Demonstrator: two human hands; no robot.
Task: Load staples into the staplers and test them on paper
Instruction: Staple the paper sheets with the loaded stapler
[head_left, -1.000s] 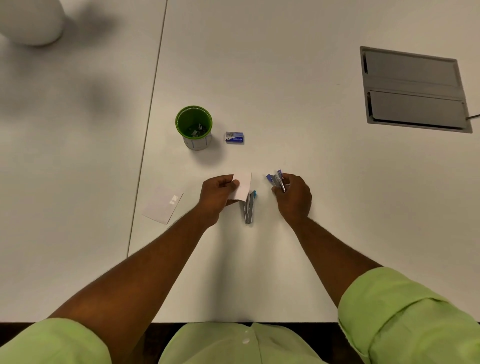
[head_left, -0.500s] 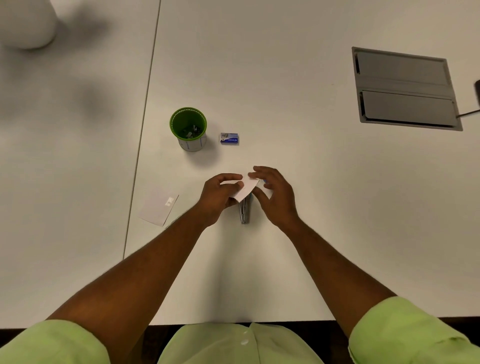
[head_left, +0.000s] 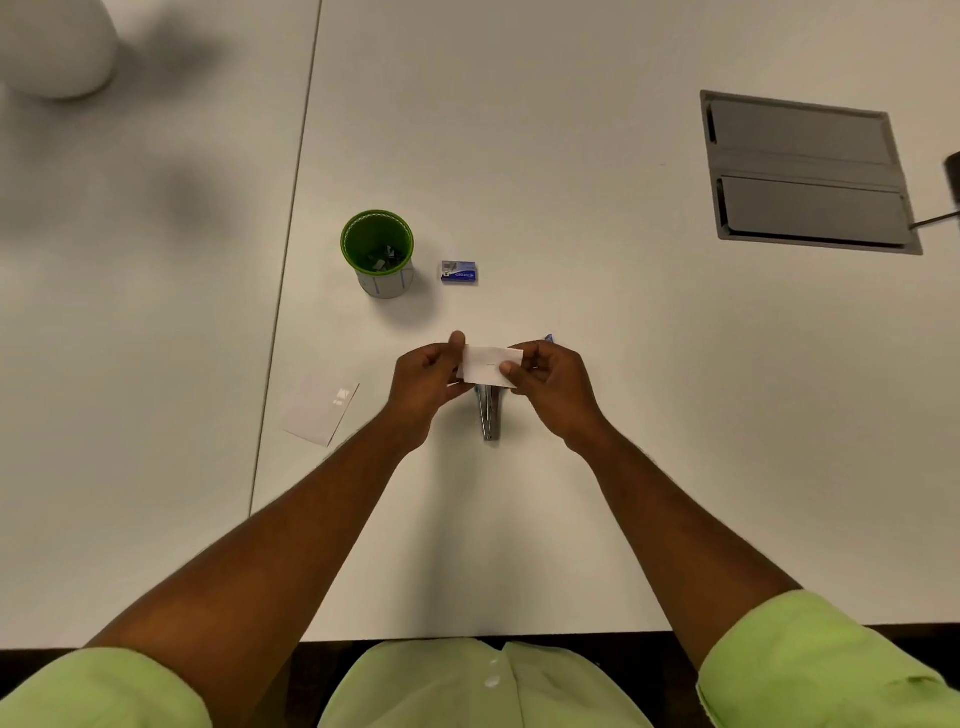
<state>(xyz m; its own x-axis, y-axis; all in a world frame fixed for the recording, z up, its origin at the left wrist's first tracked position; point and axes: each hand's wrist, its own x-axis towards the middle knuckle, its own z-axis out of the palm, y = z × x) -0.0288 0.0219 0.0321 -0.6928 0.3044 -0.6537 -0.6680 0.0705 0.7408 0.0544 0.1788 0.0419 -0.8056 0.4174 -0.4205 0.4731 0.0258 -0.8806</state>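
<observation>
Both hands hold a small white paper slip (head_left: 488, 364) above the table; my left hand (head_left: 423, 379) pinches its left end and my right hand (head_left: 553, 387) its right end. A thin staple mark shows near the slip's middle. Under the slip a silver stapler (head_left: 489, 415) lies on the table, pointing toward me. A blue tip of a second stapler (head_left: 549, 339) peeks out behind my right hand. A small blue staple box (head_left: 459, 272) lies farther back.
A green cup (head_left: 377, 253) with small metal bits inside stands left of the staple box. Another white paper piece (head_left: 319, 410) lies to the left near the table seam. A grey cable hatch (head_left: 805, 171) sits at the back right.
My right hand set down the blue stapler it held a second ago and came over to grip the paper slip's right end. The slip now lies flat between both hands.
</observation>
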